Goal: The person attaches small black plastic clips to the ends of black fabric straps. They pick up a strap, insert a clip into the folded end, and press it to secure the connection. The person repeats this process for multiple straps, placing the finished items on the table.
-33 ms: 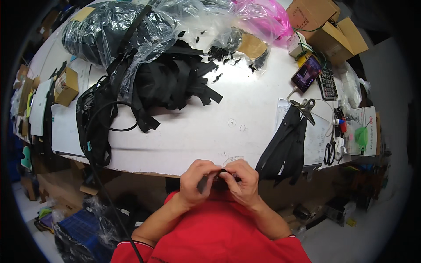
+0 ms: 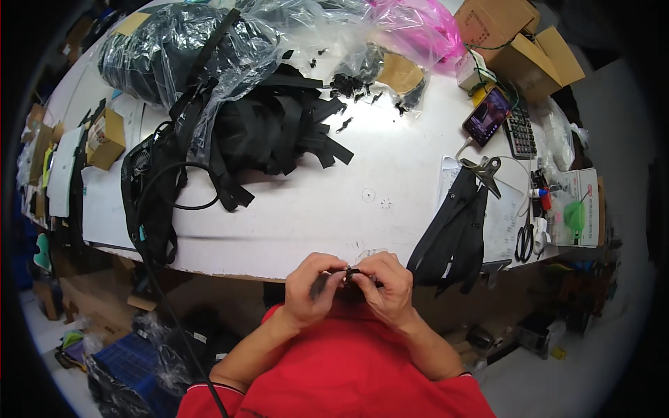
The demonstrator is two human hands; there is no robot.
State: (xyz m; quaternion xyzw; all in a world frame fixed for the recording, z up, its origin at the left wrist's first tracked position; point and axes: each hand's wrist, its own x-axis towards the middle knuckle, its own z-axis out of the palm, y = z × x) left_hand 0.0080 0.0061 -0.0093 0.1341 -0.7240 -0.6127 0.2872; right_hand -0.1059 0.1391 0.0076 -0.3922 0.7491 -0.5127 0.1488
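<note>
Above the table's front edge, my left hand (image 2: pixel 311 287) and my right hand (image 2: pixel 385 288) meet fingertip to fingertip. Both are closed in a pinch on one small black piece (image 2: pixel 350 276), largely covered by the fingers; its kind cannot be made out. To the right of my right hand, a bundle of black zippers (image 2: pixel 453 233) hangs from a metal bulldog clip (image 2: pixel 486 175) and droops over the edge. A pile of black zipper strips (image 2: pixel 261 132) lies farther back on the left. Small black zipper sliders (image 2: pixel 345 85) are scattered beyond it.
Clear plastic bags (image 2: pixel 320 28), a pink bag (image 2: pixel 425 31) and a cardboard box (image 2: pixel 536 66) stand at the back. Right of centre lie a phone (image 2: pixel 488 117), a calculator (image 2: pixel 520 132) and black-handled scissors (image 2: pixel 525 242). A black cable (image 2: pixel 164 296) runs down on the left.
My fingertips have shifted slightly, the left thumb and forefinger having parted a little. More of the small black piece shows between them.
</note>
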